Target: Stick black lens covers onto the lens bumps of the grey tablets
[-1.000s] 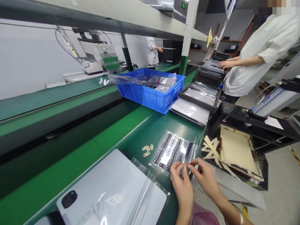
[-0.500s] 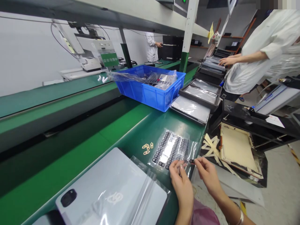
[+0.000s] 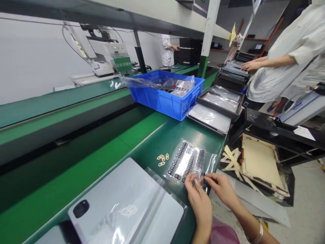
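Observation:
My right hand (image 3: 223, 190) pinches a small black oval piece (image 3: 203, 176) between thumb and fingertips, above the bench's front edge. Close against it, my left hand (image 3: 200, 200) has its fingers curled in; what lies between those fingertips is too small to make out. Just behind both hands lies a clear plastic sheet (image 3: 183, 165) bearing rows of black pieces with ring marks. Several small tan oval tabs (image 3: 162, 158) are scattered left of the sheet. To the left of my hands a pale blue tablet (image 3: 109, 196) lies back up, its black camera block (image 3: 81, 208) showing, with clear film partly across it.
A blue bin (image 3: 167, 103) of plastic bags and parts stands farther back. Beside it are a film-wrapped stack (image 3: 209, 118) and a black tray (image 3: 223, 100). At right, cream strips (image 3: 232, 157) lie by a cream panel (image 3: 262, 162). A co-worker in white (image 3: 281, 61) handles stacked panels.
My right hand has moved left, bringing the small black piece against my left fingertips. The whole view has shifted slightly. The co-worker at right remains at the stack.

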`<state>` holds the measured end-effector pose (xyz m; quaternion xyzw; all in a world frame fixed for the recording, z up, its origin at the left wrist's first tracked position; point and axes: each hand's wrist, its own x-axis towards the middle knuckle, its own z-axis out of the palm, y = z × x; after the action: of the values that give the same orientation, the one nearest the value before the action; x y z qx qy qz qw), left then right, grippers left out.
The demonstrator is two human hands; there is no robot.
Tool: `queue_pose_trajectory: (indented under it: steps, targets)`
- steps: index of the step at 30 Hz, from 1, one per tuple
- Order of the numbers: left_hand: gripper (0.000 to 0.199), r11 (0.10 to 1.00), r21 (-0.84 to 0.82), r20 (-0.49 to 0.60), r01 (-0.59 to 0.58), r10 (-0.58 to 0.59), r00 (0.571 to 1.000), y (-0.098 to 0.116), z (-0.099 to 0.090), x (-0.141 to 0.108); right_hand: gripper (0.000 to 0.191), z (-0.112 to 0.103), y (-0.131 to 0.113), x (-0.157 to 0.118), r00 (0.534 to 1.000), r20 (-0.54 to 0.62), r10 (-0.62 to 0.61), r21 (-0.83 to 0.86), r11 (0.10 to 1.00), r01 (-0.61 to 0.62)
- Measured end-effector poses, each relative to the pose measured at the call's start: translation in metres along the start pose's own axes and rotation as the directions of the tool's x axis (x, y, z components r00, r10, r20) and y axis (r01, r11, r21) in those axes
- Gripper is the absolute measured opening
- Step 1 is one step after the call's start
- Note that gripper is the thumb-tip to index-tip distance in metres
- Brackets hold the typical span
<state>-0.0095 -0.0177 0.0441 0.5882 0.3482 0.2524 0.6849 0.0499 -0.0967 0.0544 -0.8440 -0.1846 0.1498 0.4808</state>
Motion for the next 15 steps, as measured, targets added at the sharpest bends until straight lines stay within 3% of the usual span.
queue_pose_trajectory:
  steps: [6,10,13,15]
  targets:
    - [0.026,1.0,0.018,-0.003,-0.016,0.016,1.0,-0.003,0.001,-0.001,0.038,0.001,0.001,0.004,0.999,-0.029,0.035,0.015,0.999,-0.034]
    - [0.024,1.0,-0.016,-0.032,-0.025,0.025,0.999,-0.003,0.001,-0.001,0.034,-0.001,0.011,0.007,0.987,-0.065,0.15,0.185,0.973,-0.135]
    - [0.029,0.999,-0.034,-0.021,-0.007,0.006,1.0,-0.002,0.001,0.0,0.04,-0.009,0.018,0.005,0.949,-0.097,0.299,0.358,0.9,-0.247]
    - [0.033,0.999,0.013,0.008,-0.044,0.044,0.999,-0.001,0.0,0.0,0.045,-0.016,0.018,-0.001,0.931,-0.122,0.343,0.452,0.855,-0.256]
